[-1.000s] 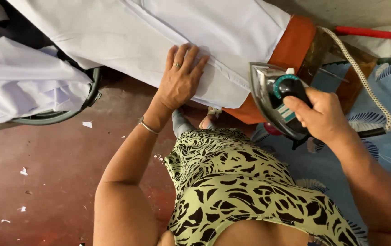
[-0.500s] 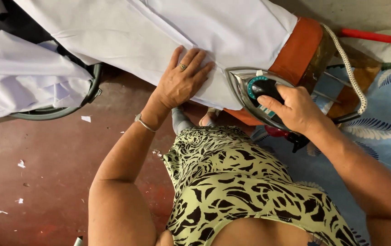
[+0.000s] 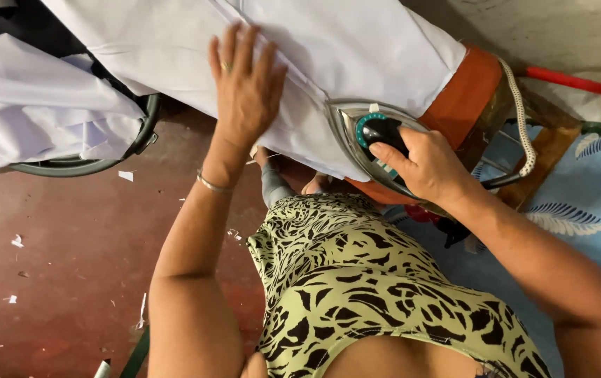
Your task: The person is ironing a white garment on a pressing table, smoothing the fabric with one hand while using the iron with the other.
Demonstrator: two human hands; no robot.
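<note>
Right now the left hand [image 3: 244, 91] lies flat on the white cloth [image 3: 300, 49], its fingers [image 3: 234, 45] spread open and pressing the fabric down, gripping nothing. Just beside it, to the right, the right hand [image 3: 423, 164] has its fingers closed around the handle of the iron [image 3: 367, 136], whose pointed tip faces the left hand with a narrow strip of bare cloth between the 2. That cloth drapes over the ironing board [image 3: 472, 87], and the near hem hangs off the board's edge close to the person's knees. An orange cover shows at the board's right end, where the cloth stops. A braided white cord [image 3: 521, 105] runs from the iron up along that end. Off the board's left side a heap of white fabric [image 3: 41, 112] sits in a round dark basket [image 3: 143, 133], near the left forearm. Below, the red floor [image 3: 55, 280] lies open, dotted with small white scraps. A blue patterned sheet [image 3: 594, 203] covers the ground on the right
</note>
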